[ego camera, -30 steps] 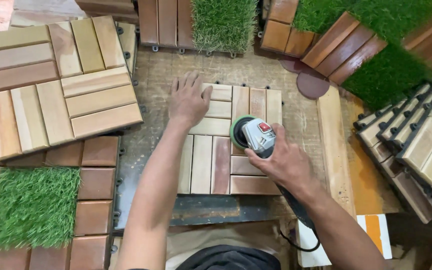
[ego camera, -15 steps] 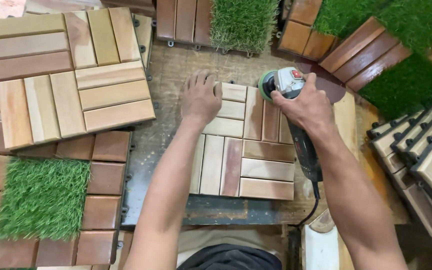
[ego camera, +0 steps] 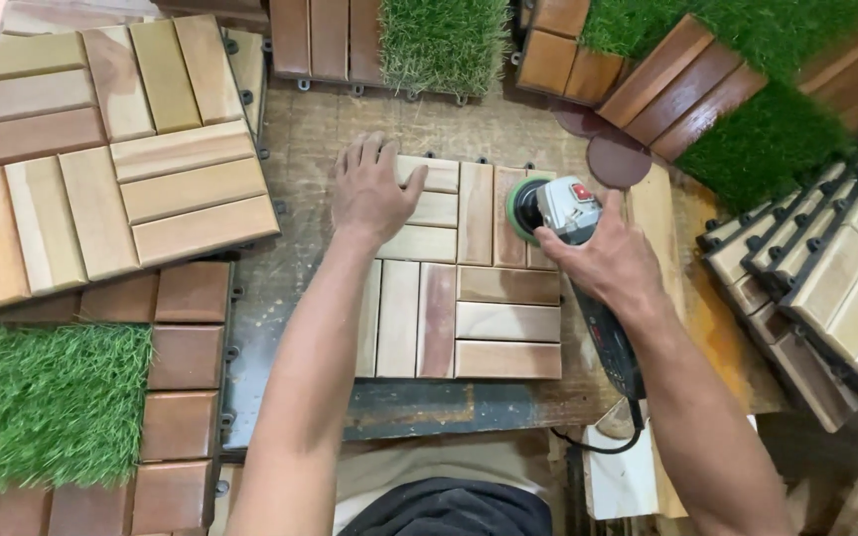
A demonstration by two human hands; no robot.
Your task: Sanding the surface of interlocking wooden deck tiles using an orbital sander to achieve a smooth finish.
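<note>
The wooden slat tile [ego camera: 459, 273] lies flat in the middle of the worn surface [ego camera: 320, 129]. The left hand [ego camera: 374, 189] presses its upper-left corner, fingers spread open. The right hand [ego camera: 603, 260] grips the sander [ego camera: 558, 208], fingers closed around its body, with the disc on the tile's upper-right slats. The tile looks stiff and fairly light (it could slide), so it is best held flat or by its edges.

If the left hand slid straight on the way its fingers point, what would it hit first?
The left hand points up the bench. Past the tile edge lies bare bench, then probably the grass tile at the back edge; depth is unclear.
</note>
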